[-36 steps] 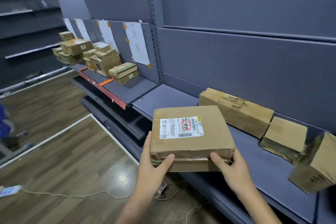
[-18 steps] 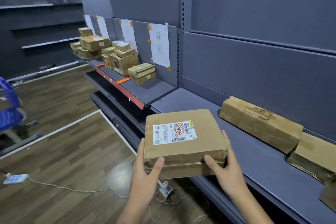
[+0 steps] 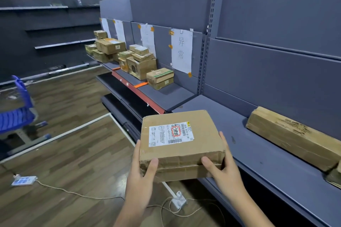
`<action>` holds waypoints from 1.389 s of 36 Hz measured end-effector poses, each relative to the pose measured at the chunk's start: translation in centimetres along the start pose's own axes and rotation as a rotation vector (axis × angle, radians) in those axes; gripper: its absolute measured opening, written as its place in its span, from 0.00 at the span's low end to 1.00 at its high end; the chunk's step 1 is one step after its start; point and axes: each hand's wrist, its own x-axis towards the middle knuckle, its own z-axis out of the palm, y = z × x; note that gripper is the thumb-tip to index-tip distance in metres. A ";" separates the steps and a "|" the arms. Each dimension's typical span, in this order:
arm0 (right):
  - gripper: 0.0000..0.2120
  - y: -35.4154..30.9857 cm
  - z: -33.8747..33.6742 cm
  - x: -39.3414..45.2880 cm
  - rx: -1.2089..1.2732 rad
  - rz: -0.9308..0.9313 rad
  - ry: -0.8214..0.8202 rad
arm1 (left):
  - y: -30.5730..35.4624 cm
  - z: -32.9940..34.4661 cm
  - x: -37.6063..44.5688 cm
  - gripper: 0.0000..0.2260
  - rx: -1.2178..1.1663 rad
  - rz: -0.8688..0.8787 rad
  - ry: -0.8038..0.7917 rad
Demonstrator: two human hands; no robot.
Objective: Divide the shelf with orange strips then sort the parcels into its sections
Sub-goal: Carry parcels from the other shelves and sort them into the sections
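Note:
I carry a flat brown parcel (image 3: 181, 143) with a white shipping label, lifted off the grey shelf (image 3: 258, 149) and held over its front edge. My left hand (image 3: 142, 173) grips its left side, thumb on the near face. My right hand (image 3: 224, 169) grips its right side in the same way. Further left, a shelf section holds several sorted parcels (image 3: 140, 61), split by orange strips (image 3: 141, 84). Paper signs (image 3: 181, 49) hang on the back panel above them.
A long brown parcel (image 3: 293, 136) lies on the shelf to my right, another parcel's corner (image 3: 335, 177) beyond it. A blue cart (image 3: 16, 114) stands at the left. A power strip (image 3: 24, 180) and cables (image 3: 177, 202) lie on the wooden floor.
My view has swung left along the shelf with the parcel carried along. The sorted section has come nearer; the parcels on the right have slid out of view.

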 end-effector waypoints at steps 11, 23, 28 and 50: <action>0.28 0.4 5.7 2.3 0.087 0.032 -0.043 | -0.7 -4.4 3.0 0.29 -0.001 -0.011 0.092; 0.24 1.6 10.1 10.1 0.240 0.116 -0.123 | -1.9 -4.8 9.5 0.39 -0.084 0.004 0.136; 0.26 1.7 11.8 15.2 0.237 0.098 -0.169 | -1.3 -4.5 14.2 0.41 -0.044 0.045 0.180; 0.23 1.8 17.4 29.7 0.233 0.110 -0.244 | 0.7 -3.2 27.1 0.26 -0.001 -0.024 0.312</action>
